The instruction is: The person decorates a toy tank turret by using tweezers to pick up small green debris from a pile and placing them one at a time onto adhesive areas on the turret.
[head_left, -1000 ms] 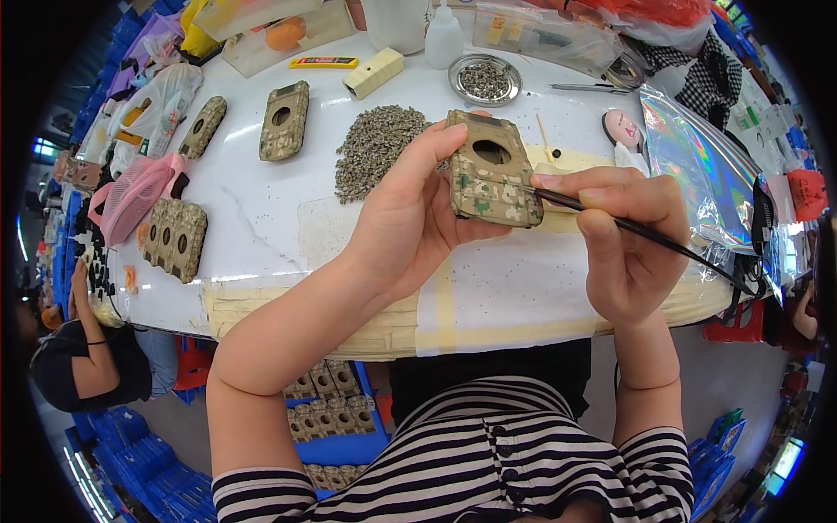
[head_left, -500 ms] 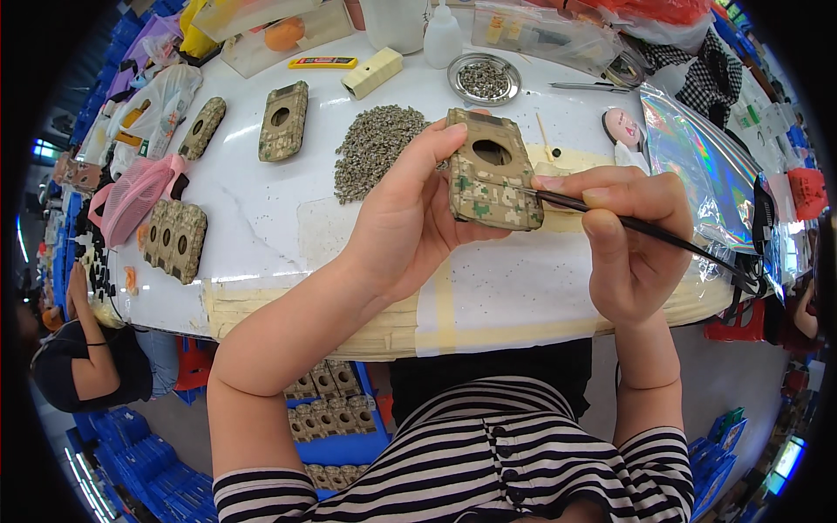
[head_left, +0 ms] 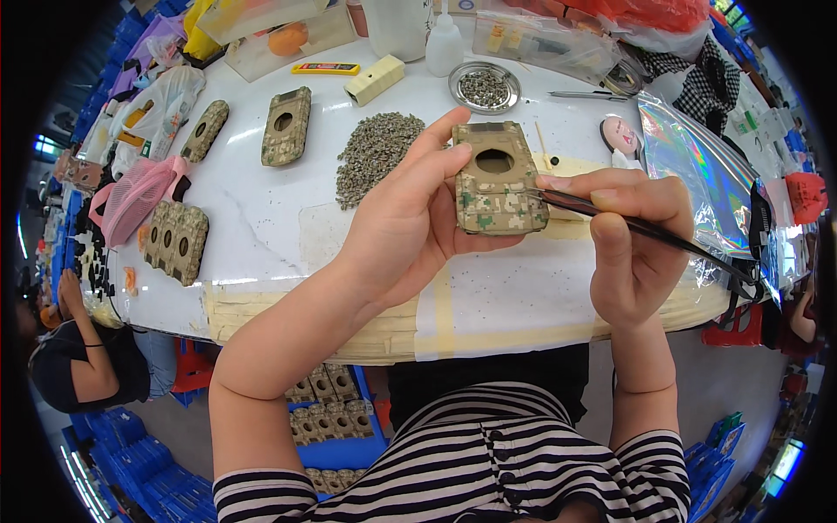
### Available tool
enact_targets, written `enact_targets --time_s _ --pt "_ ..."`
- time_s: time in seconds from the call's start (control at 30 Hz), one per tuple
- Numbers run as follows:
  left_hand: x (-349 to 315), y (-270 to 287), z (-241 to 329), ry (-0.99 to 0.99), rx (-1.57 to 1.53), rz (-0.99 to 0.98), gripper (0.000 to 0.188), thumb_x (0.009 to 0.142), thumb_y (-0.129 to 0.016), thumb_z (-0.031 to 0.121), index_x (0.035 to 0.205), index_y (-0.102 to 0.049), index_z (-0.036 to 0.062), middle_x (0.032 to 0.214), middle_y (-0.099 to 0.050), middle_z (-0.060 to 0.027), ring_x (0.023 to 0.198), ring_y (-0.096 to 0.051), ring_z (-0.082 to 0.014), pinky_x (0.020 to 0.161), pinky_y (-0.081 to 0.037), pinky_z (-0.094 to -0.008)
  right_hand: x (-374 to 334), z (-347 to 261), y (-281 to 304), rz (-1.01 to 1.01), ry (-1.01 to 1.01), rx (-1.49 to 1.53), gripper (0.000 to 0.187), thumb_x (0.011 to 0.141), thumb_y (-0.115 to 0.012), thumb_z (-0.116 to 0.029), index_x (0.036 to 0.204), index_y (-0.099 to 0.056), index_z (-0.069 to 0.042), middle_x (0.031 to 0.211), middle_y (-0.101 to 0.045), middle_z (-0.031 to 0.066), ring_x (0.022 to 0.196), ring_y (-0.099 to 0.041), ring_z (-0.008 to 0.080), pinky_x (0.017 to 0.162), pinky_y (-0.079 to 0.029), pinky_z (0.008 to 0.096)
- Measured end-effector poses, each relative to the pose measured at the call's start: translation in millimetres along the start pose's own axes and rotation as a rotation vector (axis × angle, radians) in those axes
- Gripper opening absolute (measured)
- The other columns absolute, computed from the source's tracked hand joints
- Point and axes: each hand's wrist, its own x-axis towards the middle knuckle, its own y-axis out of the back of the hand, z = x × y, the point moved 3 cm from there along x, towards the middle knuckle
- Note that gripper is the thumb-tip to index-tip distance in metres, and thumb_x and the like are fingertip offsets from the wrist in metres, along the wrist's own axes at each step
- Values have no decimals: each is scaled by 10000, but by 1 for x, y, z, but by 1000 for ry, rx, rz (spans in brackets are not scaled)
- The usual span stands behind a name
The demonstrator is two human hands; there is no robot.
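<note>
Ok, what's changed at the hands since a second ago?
The camouflage shell in the left hand has come slightly toward the person and turned squarer in view; the left index finger now shows beside its upper left corner. The dark tweezers in the right hand have followed it slightly. Nothing was taken up or let go. The pile of small parts and the metal dish stayed put.

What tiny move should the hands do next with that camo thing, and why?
Maybe the right hand should gently nudge the dark, slim tool against the camouflage shell: the tool's tip is already at its right side, and the left hand holds the shell, patterned face up.
</note>
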Motion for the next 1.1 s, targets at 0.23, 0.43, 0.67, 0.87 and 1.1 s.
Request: enact_targets --time_s 0.23,0.43,0.67,0.87,1.1 --pt "-5 2 12 5 113 -40 662 848 -502 125 1420 -177 57 1229 -491 -193 1026 -602 -261 782 -562 -394 -2 4 -3 17 53 54 154 860 -602 -14 945 -478 19 950 -628 207 855 -641 239 766 -519 316" --pt "-3 9 11 10 166 -70 749 773 -562 40 1416 -178 48 1235 -486 -182 1033 -582 -249 802 -540 -426 1 -6 -8 -136 91 -142 163 922 -522 -119 973 -418 -4 963 -603 255 911 -639 337 831 -520 404" --pt "-7 7 10 5 24 -47 705 792 -557 42 1391 -186 60 1199 -500 -149 1059 -569 -236 880 -510 -444 -3 -3 -15 -37 295 -241 296 746 -733 -65 945 -518 -22 942 -645 196 855 -668 302 652 -554 326" --pt "-8 6 8 -16 36 -5 710 803 -557 33 1386 -154 75 1189 -501 -140 1068 -562 -224 904 -496 -451 -2 -2 -17 -39 326 -302 316 725 -744 -63 942 -518 -22 911 -652 194 836 -669 311 642 -559 326" --pt "-10 6 8 -32 53 37 713 804 -565 24 1387 -159 79 1189 -497 -131 1065 -561 -214 901 -491 -427 1 -6 -18 -91 366 -394 329 706 -754 -53 939 -524 -17 879 -649 174 836 -670 320 652 -569 341"
